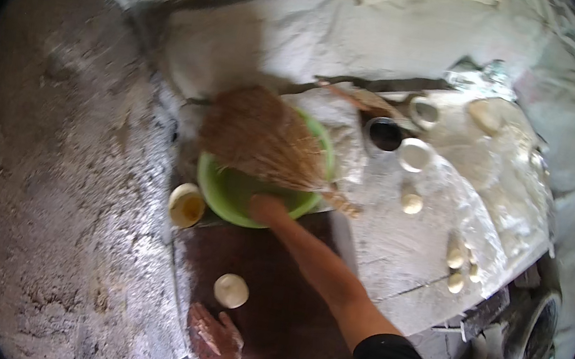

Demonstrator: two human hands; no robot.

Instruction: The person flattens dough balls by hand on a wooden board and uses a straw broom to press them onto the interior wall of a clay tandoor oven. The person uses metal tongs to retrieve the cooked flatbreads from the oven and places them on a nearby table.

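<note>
My right hand (266, 209) reaches down into a lime-green plastic basin (216, 204); it is blurred, and its fingers cannot be made out. A brown straw hand broom (266, 136) lies across the far part of the basin, its bound handle sticking out over the right rim. Flour whitens my left hand (215, 336), which rests on the near left part of a dark brown board (295, 289), fingers spread. Just beyond its fingertips sits a round, pale, flattened piece of dough (231, 291). A pale tub (186, 206) with yellow contents stands left of the basin.
Right of the basin, the floured tabletop (383, 236) carries small dough balls (412, 203), a cup of dark liquid (385, 134), a white cup (415, 155) and a plastic sheet (505, 219). A rough clay-like surface (82, 207) borders the board's left. Several vessels (536, 335) stand low at right.
</note>
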